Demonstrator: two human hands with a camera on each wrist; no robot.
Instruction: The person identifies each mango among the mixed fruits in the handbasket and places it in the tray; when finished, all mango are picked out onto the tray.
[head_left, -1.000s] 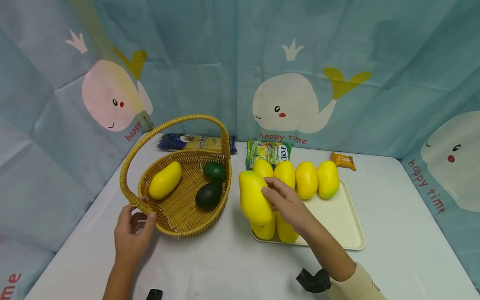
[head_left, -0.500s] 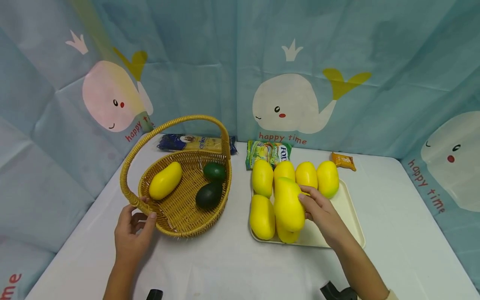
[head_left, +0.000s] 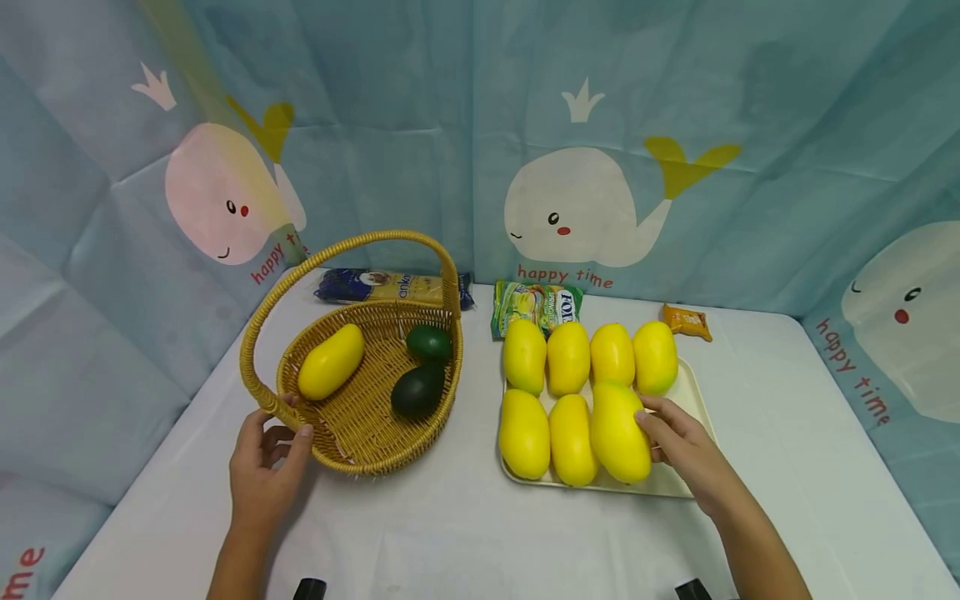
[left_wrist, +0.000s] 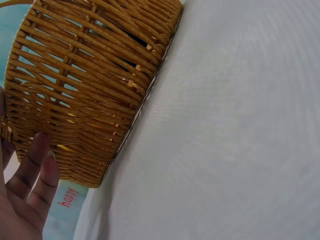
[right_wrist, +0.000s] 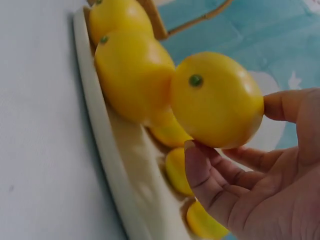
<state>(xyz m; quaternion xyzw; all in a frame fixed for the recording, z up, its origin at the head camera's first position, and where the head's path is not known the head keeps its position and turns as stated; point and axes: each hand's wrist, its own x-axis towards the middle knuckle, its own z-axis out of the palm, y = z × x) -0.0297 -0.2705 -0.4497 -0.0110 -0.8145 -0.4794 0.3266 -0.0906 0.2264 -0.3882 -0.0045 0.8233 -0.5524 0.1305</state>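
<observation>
My left hand (head_left: 262, 471) grips the rim of a wicker basket (head_left: 352, 417) beside the handle's base; in the left wrist view its fingers lie against the weave (left_wrist: 90, 90). Inside the basket lie a yellow mango (head_left: 331, 362) and two dark green avocados (head_left: 418, 390). My right hand (head_left: 690, 454) holds another yellow mango (head_left: 619, 433) between thumb and fingers, tilted over the front row of a cream tray (head_left: 693, 392). The right wrist view shows that mango (right_wrist: 217, 105) up against its neighbour (right_wrist: 132, 75). Several more mangoes (head_left: 568, 358) lie in two rows on the tray.
Behind the basket lies a blue and yellow packet (head_left: 397, 286). A green packet (head_left: 536, 304) stands behind the tray, and a small orange packet (head_left: 687, 322) lies at its back right. A whale-print curtain (head_left: 420, 167) hangs behind the white table (head_left: 450, 533).
The right hand has carried its mango rightward from above the front-left mango, past the second one, and lower, to the third place in the front row. The left hand and basket stay still.
</observation>
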